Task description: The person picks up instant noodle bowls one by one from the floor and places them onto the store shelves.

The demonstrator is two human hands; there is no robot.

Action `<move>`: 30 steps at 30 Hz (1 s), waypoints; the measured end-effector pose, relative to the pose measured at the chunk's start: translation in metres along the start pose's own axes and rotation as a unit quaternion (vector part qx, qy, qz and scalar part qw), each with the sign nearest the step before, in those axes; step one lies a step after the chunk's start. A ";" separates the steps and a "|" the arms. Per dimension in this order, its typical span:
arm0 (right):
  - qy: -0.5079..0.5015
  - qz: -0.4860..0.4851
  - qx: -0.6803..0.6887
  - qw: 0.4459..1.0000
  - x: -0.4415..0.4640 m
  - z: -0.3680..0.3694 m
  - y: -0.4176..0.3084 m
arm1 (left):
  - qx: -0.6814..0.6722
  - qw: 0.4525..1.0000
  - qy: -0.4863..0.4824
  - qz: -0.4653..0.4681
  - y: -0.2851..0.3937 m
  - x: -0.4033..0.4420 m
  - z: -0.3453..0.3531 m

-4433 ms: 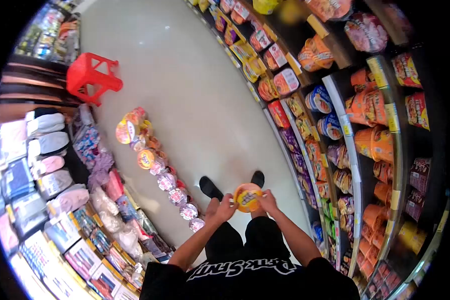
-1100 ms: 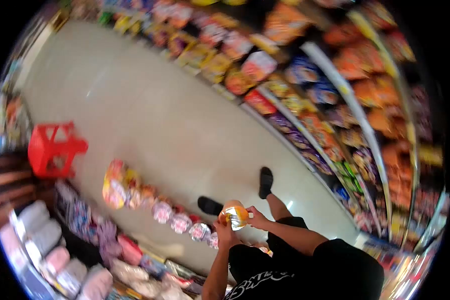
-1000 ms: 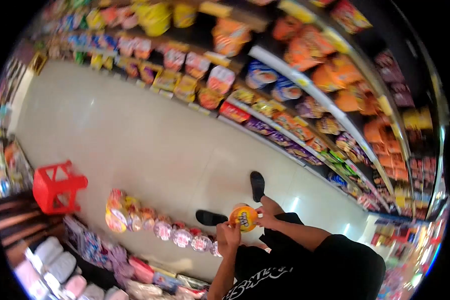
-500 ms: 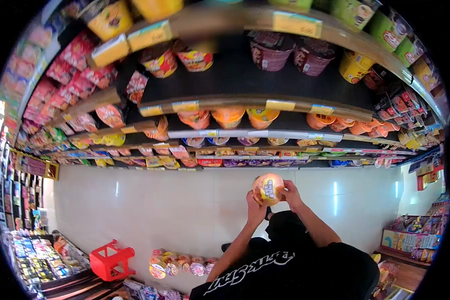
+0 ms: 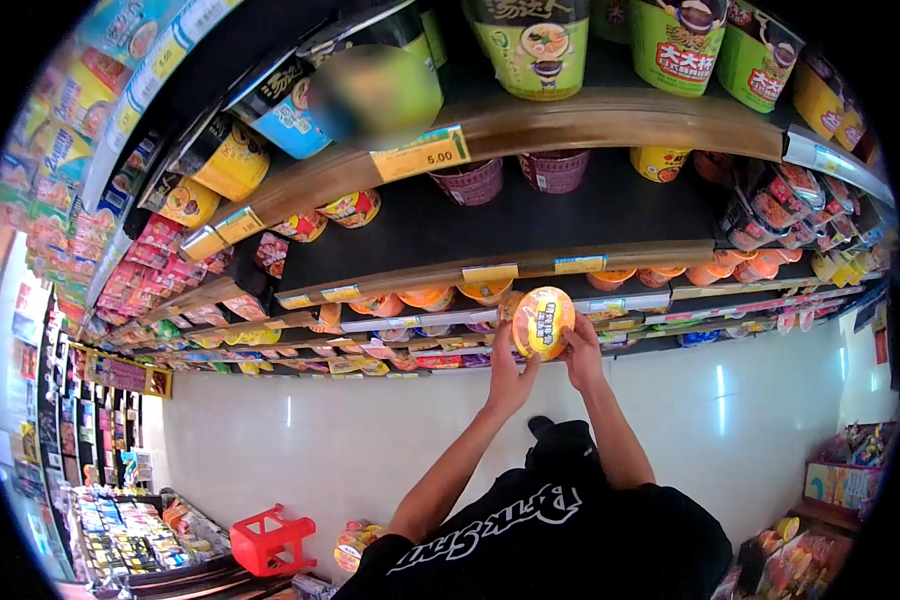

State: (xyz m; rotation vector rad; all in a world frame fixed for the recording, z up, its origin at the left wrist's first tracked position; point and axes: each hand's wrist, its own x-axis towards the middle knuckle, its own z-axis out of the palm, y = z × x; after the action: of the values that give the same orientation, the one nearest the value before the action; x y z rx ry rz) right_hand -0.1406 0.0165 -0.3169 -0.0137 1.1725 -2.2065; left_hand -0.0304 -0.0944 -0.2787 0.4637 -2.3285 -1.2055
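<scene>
1. Left hand and right hand share the grip: both are partly closed around one noodle bowl, thumbs toward the viewer. Can't really tell how far the fingers wrap behind it.
2. The bowl is up in front of the shelves, tilted so its printed lid faces the camera. Can't tell if it's touching anything back there. If one hand loosens too soon, I'd guess the smooth side slides out. Squeezing hard with the thumbs might dent the lid.
3. Right behind it is a wooden shelf edge, with orange bowls just below. Pushing forward carelessly could clip the edge or knock those about.
4. Higher up there are purple cups and a price tag reading 5.00. Reaching too high might bump the cups.
5. Down on the floor there's a red stool with more packs next to it, so backing up blind toward that side could mean a trip.
</scene>
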 end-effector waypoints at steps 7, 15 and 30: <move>-0.007 -0.017 0.060 0.998 0.019 0.003 -0.016 | 0.021 0.999 -0.013 -0.029 0.020 0.024 0.010; -0.039 -0.022 0.077 0.996 0.040 0.012 -0.021 | 0.055 0.997 -0.036 -0.047 0.025 0.048 0.003; -0.049 -0.048 0.077 0.995 0.096 0.016 -0.025 | 0.308 0.951 0.000 0.002 -0.028 0.084 -0.006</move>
State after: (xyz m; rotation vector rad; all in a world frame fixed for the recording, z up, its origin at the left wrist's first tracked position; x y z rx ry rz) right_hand -0.2264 -0.0367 -0.3146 -0.1152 0.9629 -2.3474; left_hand -0.0942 -0.1556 -0.2772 0.6587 -2.6760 -0.4434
